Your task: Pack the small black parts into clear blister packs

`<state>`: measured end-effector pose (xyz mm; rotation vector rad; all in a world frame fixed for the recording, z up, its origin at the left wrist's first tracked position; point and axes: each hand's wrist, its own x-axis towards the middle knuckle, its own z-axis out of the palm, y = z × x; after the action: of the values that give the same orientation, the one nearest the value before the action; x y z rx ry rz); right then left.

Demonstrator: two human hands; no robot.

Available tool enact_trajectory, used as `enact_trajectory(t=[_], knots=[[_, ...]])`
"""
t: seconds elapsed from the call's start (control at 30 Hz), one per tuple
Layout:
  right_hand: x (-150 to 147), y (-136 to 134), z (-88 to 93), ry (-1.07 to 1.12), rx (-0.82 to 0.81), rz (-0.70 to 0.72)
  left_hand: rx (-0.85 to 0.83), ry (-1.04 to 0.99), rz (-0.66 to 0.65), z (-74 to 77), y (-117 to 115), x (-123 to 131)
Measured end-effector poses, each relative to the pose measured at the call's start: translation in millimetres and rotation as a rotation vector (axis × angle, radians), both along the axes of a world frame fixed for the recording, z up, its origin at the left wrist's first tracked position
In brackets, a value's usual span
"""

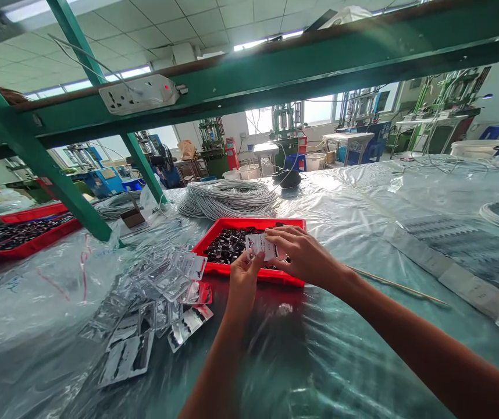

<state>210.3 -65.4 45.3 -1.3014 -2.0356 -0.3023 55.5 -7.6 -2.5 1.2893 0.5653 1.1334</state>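
Note:
Both my hands hold one small printed plastic packet (262, 247) above the near side of a red tray (249, 223). My left hand (246, 269) pinches the packet's lower left edge between thumb and fingers. At its upper right, my right hand (295, 250) closes on the packet, fingers along the top edge. Many small black parts (227, 244) fill the tray under the packet; my right hand hides some of them. To the left of the tray lies a loose heap of clear and silver packets (162, 285), some with printed labels.
A coil of grey cable (230, 198) lies behind the tray. A thin stick (400, 284) and a flat plastic sheet stack (463, 256) are at right. A green frame beam (249, 75) with a power strip (139, 95) crosses overhead. Another red tray (27, 247) stands far left.

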Motion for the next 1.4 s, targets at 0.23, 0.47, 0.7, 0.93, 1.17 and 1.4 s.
enact_trajectory(t=[0.23,0.47,0.7,0.93,1.17,1.4], knots=[[-5.1,4.0,-16.4,0.339,-0.139,0.020,0.065,0.024,-0.023,5.0,-1.3,-3.3],[4.7,6.2,-9.1,0.183,-0.262,-0.067,0.110,0.235,0.060,7.5,-9.2,0.1],[-0.2,-0.8,10.5,0.211,-0.369,-0.309,0.359,0.436,0.326,4.4,-9.6,-3.0],[20.0,8.2,-1.5,0.197,-0.248,-0.324,-0.042,0.106,0.178,4.8,3.9,-4.4],[2.8,5.6,-9.4,0.120,-0.082,-0.041,-0.243,-0.218,-0.031,14.0,-1.1,-1.7],[-7.5,-1.4,-13.4,0.085,-0.029,-0.081,-0.179,-0.223,-0.019,9.9,-2.6,1.1]])
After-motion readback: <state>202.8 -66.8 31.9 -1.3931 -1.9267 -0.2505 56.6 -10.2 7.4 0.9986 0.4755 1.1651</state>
